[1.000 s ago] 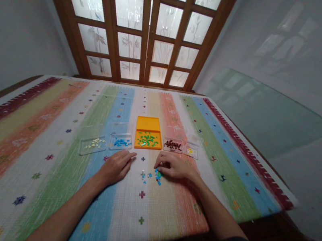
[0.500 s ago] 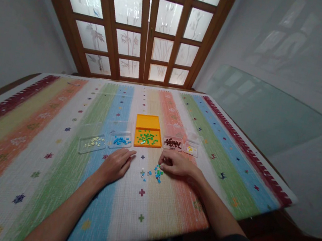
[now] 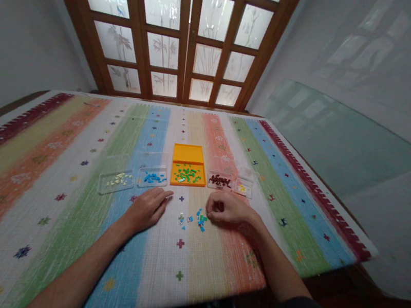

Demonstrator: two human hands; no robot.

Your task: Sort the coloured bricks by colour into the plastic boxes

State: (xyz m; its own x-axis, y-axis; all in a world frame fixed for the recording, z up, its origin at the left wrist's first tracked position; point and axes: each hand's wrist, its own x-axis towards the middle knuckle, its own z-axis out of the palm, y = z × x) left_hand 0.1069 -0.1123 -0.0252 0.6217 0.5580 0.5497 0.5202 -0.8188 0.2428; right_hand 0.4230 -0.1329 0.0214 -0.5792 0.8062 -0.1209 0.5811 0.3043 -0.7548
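My right hand (image 3: 228, 208) rests at the right edge of a small pile of blue and green pieces (image 3: 202, 220), its thumb and forefinger curled together in a pinch. Whatever lies between those fingertips is too small to make out. My left hand (image 3: 148, 208) lies palm down on the cloth, fingers loosely stretched and holding nothing. A few loose blue and pale pieces (image 3: 190, 219) are scattered between the two hands. Beyond them stands an opened yellow case (image 3: 189, 152) with small green pieces (image 3: 188, 174) in its near half.
Left of the case are clear plastic boxes holding blue pieces (image 3: 154, 178) and cream pieces (image 3: 121, 179). To its right sit boxes of dark brown pieces (image 3: 220, 180) and yellow and white pieces (image 3: 243, 188). A striped cloth (image 3: 71, 237) covers the table.
My right hand has shifted slightly to the right, its fingertips now at the pile's edge. My left hand stays in place. The camera view has tilted a little.
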